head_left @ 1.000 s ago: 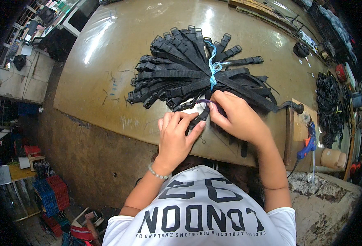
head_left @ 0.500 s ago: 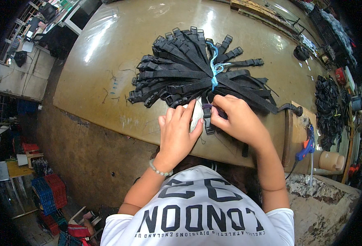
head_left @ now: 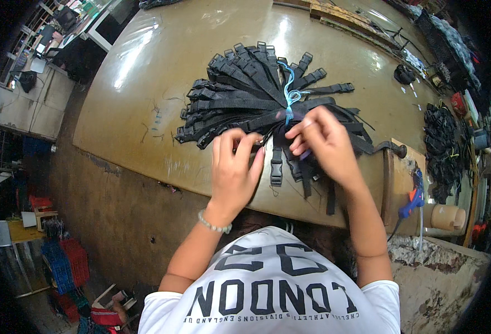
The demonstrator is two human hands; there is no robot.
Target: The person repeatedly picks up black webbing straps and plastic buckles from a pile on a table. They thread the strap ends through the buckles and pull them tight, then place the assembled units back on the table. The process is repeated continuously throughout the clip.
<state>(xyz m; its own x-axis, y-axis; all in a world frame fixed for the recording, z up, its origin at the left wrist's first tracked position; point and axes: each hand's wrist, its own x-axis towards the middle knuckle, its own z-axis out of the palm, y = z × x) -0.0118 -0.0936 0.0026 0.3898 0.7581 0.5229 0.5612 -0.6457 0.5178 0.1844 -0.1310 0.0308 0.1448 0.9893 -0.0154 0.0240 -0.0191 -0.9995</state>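
Observation:
A fanned bundle of black webbing straps (head_left: 240, 104) with plastic buckles lies on the table, tied at its middle with light blue string (head_left: 291, 99). At the bundle's near left edge, my left hand (head_left: 233, 167) is closed, its fingertips pinching a black strap. Just right of it, over the near side of the bundle, my right hand (head_left: 326, 142) has curled fingers around a small purple thing, mostly hidden, whose kind I cannot make out. Between the hands, a strap with a black buckle (head_left: 276, 173) hangs toward the table's near edge.
The brown table (head_left: 145, 106) has scattered thread bits on its left. At right are a wooden board (head_left: 409, 158), a blue and orange glue gun (head_left: 412, 203), a cardboard roll (head_left: 448, 217) and a heap of black straps (head_left: 441, 150). Wooden planks (head_left: 345, 19) lie along the far edge.
My left hand has drawn back slightly and curled its fingers onto a strap. My right hand has lifted and turned, moving off the buckled strap it was gripping. More strap ends now hang below.

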